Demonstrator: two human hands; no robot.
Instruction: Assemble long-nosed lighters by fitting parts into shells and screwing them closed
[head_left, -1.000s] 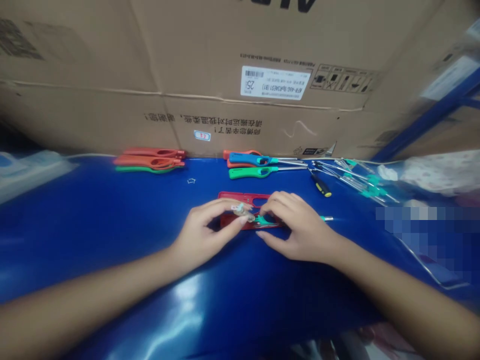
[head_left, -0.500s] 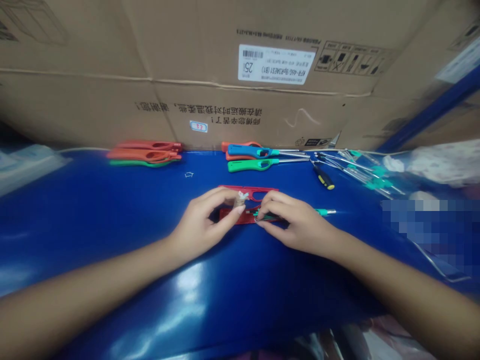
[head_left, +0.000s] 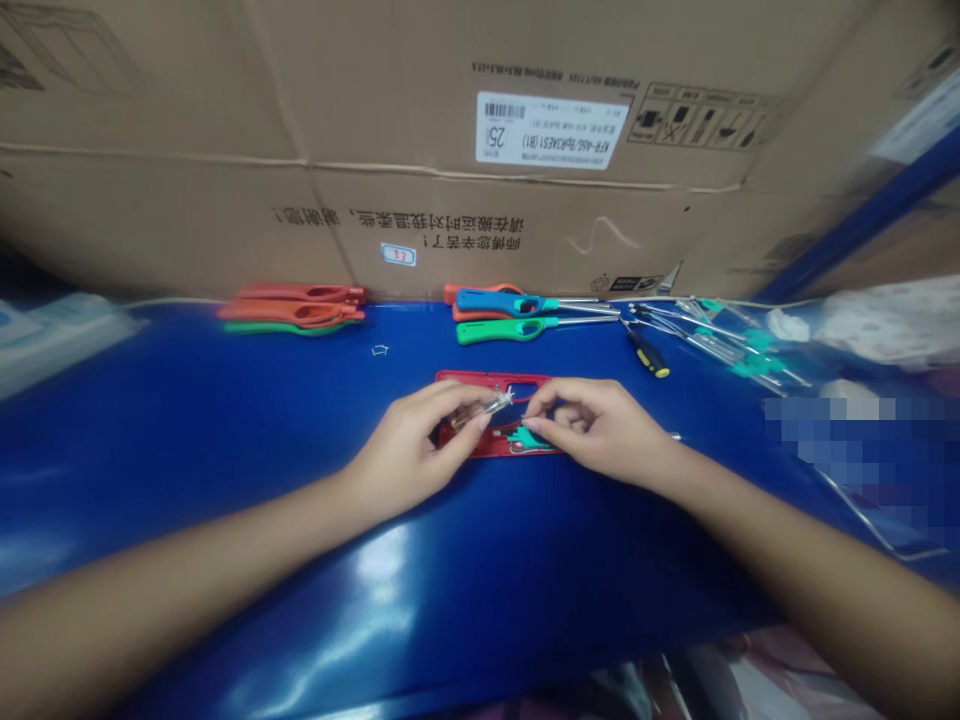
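My left hand (head_left: 409, 437) is closed around a small clear lighter fuel tank (head_left: 491, 407), whose white valve end points right. Beneath it on the blue table lie two red lighter casing halves (head_left: 461, 378), one behind the other. The nearer half holds teal lighter parts (head_left: 528, 439) and a thin pale wire (head_left: 541, 450). Over the right end of the casing is my right hand (head_left: 611, 430), thumb and forefinger pinched just above the teal parts. Whatever is in that pinch is too small to name. The hand hides the casing's right end.
Red, orange and green casings (head_left: 292, 312) lie at the back left. Blue, green and orange long-nosed lighters (head_left: 499, 329) lie at the back middle. A black-and-yellow screwdriver (head_left: 649, 356) sits beside a pile of metal lighter tubes (head_left: 720, 345). A cardboard box (head_left: 405, 100) stands behind.
The fuel tank has tipped over to the right in my left hand. My right hand has shifted slightly up and right, uncovering more of the teal parts.
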